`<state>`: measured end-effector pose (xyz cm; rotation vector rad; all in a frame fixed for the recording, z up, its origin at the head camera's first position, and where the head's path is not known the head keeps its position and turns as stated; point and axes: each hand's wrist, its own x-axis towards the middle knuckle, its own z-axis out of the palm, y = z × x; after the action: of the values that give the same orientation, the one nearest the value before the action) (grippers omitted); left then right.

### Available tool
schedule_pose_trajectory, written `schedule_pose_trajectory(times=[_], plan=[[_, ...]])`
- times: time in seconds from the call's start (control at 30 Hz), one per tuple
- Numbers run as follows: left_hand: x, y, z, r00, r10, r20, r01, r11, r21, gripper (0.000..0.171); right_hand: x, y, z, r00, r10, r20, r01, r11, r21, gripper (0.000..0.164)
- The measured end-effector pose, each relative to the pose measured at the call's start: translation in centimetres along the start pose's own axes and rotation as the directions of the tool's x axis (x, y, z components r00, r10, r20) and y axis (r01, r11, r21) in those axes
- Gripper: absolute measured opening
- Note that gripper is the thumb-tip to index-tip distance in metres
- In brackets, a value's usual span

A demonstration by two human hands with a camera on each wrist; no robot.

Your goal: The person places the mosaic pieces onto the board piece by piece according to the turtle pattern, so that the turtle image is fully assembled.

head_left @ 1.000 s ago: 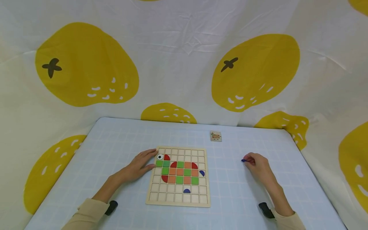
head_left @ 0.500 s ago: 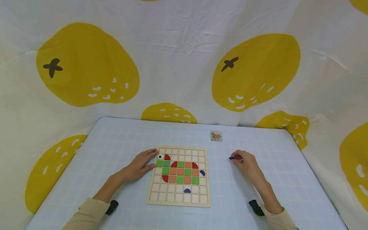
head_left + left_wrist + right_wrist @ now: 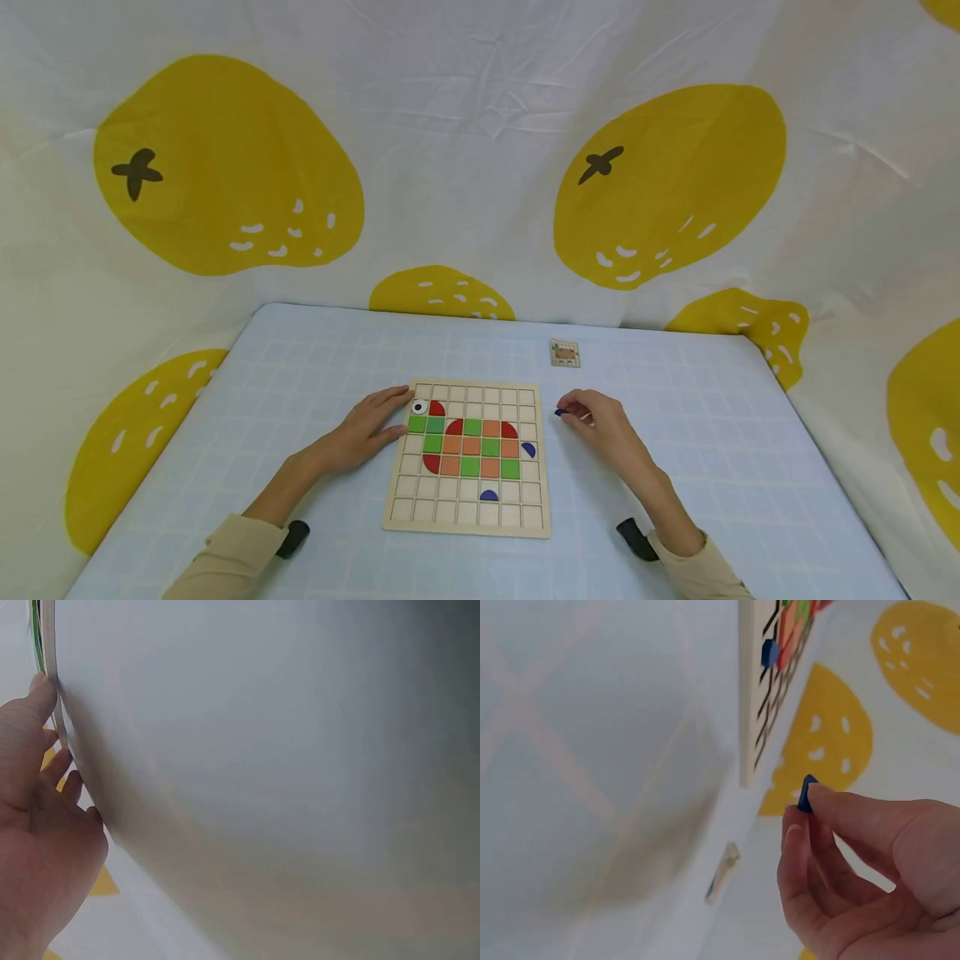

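A wooden grid board (image 3: 393, 518) lies on the table, with green, orange and red tiles and a round eye tile (image 3: 419, 407) in its cells. Two blue half-round tiles sit on it, one at the right (image 3: 528, 450) and one lower down (image 3: 489, 496). My left hand (image 3: 363, 433) rests at the board's left edge, fingers extended and thumb touching the rim. Just off the board's right edge, my right hand (image 3: 600, 419) pinches a small blue tile (image 3: 807, 793) between thumb and fingers, above the table. Part of that tile is hidden by the fingertips.
A small picture card (image 3: 565, 353) lies on the table behind the board, to the right. The table (image 3: 315, 350) has a pale blue checked cover. Behind it hangs a white cloth (image 3: 457, 167) with large yellow fruit prints.
My right hand has moved left with the blue tile, from the right side of the table to close beside the board. The left hand has stayed at the board's left edge.
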<state>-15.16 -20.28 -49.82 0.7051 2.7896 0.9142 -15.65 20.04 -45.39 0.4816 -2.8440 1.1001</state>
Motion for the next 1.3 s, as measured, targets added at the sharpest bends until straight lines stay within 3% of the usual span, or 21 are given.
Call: schedule_pose_trajectory(times=[0.4, 0.67, 0.87, 1.3], plan=[[0.1, 0.0, -0.1, 1.000, 0.002, -0.001, -0.002, 1.000, -0.001, 0.063, 0.5, -4.0, 2.6, 0.988, -0.100, 0.116, 0.086, 0.989, 0.118, 0.013], [0.3, -0.4, 0.1, 1.000, -0.012, 0.012, 0.012, 1.000, -0.002, 0.065, 0.5, -5.9, 4.8, 0.967, -0.176, 0.185, 0.140, 0.971, 0.196, 0.013], [0.2, -0.4, 0.1, 1.000, -0.004, 0.007, 0.004, 1.000, -0.006, 0.065, 0.2, -6.9, 6.4, 0.938, -0.265, 0.221, 0.216, 0.950, 0.224, 0.009], [0.1, -0.5, 0.1, 1.000, 0.005, 0.003, -0.005, 1.000, -0.002, 0.064, -0.7, -8.7, 8.6, 0.904, -0.277, 0.327, 0.192, 0.944, 0.267, 0.005]])
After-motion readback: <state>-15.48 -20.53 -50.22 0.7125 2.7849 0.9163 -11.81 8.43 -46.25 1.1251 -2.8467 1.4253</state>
